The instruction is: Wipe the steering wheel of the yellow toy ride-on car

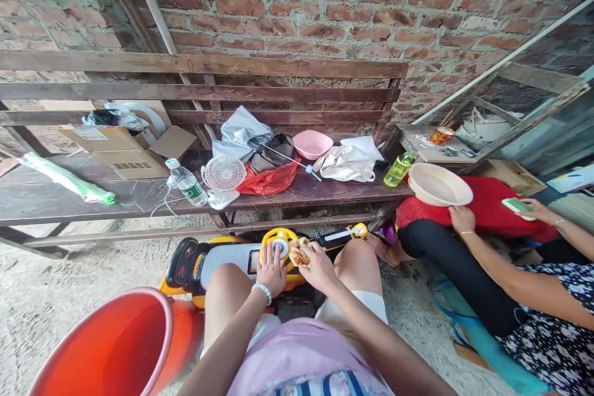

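Your right hand (315,265) has its grip closed around a small piece of food (299,255), held just above the yellow steering wheel (279,244) of the toy ride-on car (223,260) between your knees; your left hand (271,272) rests with fingers loosely spread against the wheel's near rim, clamped on nothing. The food looks partly eaten or partly opened, I judge, though it is too small to tell how much is left. Counting: one piece of food, one toy car, one orange bucket (116,346) near left. On the wooden surface (55,201) beyond: one water bottle (187,182), one small white fan (224,173), one pink bowl (312,143), one green bottle (400,168). At right, another person's hand (461,218) rests near one cream basin (439,184), their other hand holding one green phone (517,205).
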`<state>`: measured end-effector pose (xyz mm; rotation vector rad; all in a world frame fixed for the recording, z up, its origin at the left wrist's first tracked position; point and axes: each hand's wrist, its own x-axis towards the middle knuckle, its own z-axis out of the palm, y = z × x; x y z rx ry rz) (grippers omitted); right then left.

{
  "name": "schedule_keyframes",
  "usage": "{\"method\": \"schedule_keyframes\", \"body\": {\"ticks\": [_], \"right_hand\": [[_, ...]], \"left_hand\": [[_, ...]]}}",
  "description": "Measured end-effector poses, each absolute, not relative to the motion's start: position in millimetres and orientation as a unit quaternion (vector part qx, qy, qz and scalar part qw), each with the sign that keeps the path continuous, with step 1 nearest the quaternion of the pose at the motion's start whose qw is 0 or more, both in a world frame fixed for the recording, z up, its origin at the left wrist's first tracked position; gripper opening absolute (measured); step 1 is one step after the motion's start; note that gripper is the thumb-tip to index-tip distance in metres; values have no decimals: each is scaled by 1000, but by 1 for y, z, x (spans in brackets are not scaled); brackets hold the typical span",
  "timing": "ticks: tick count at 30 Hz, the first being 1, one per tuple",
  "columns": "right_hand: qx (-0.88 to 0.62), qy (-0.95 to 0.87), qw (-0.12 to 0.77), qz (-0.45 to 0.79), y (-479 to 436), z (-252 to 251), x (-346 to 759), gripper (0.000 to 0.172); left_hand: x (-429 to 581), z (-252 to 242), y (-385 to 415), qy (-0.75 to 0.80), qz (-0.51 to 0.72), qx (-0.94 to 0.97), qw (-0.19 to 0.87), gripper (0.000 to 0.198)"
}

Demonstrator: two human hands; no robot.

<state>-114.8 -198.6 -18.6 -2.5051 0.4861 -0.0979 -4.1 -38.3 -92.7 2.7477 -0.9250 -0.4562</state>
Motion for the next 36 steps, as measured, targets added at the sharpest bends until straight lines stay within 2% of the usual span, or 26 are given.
{"method": "schedule_keyframes", "body": {"ticks": [5, 10, 23, 29, 33, 36], "right_hand": [[-936, 192, 296, -26, -184, -40, -88, 45], [-954, 183, 234, 30, -179, -50, -74, 39], [-971, 182, 131, 83, -211, -34, -9, 35], [-959, 209, 164, 102, -214, -37, -1, 39], [-944, 252, 195, 83, -206, -49, -28, 47], [-940, 255, 217, 71, -191, -59, -59, 47]], "left_hand": [[-4, -90, -37, -319, -178, 927, 86, 83], [-5, -79, -37, -308, -194, 927, 89, 84], [-5, -74, -39, -310, -218, 923, 71, 86], [-5, -65, -39, -311, -234, 919, 57, 85], [-4, -67, -38, -319, -232, 917, 56, 86], [-5, -71, -37, -320, -225, 918, 60, 88]]}}
